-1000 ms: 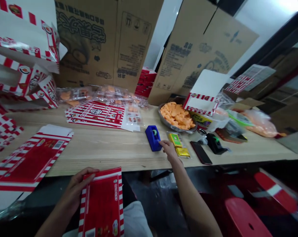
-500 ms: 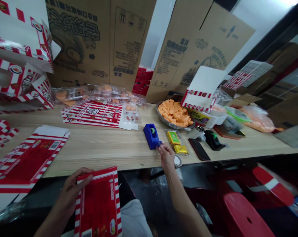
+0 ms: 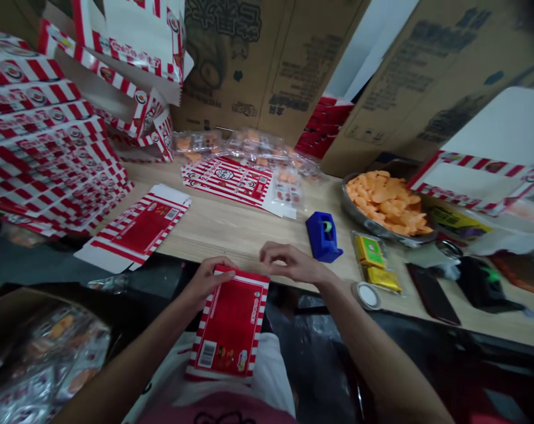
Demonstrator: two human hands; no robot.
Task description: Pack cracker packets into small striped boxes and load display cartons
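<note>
My left hand (image 3: 211, 281) grips the upper left edge of a flat red box (image 3: 234, 324) with red-and-white striped borders, held above my lap. At the box's top right corner is my right hand (image 3: 289, 262), with fingers curled and pressed together; whatever they may hold is too small to make out. A blue tape dispenser (image 3: 323, 238) with a pale green core stands on the table, just right of my right hand.
Striped boxes (image 3: 41, 135) are piled at left, beside a flat box (image 3: 145, 227). Flattened cartons (image 3: 231, 182) and plastic packets (image 3: 258, 147) lie at the back. Right are a bowl of orange chips (image 3: 384, 200), yellow packs (image 3: 375, 262), a tape roll (image 3: 366, 295) and a phone (image 3: 432, 293).
My right hand has left the tape dispenser and moved left to the top of the red box. The left hand keeps its hold on the box. The view has turned left.
</note>
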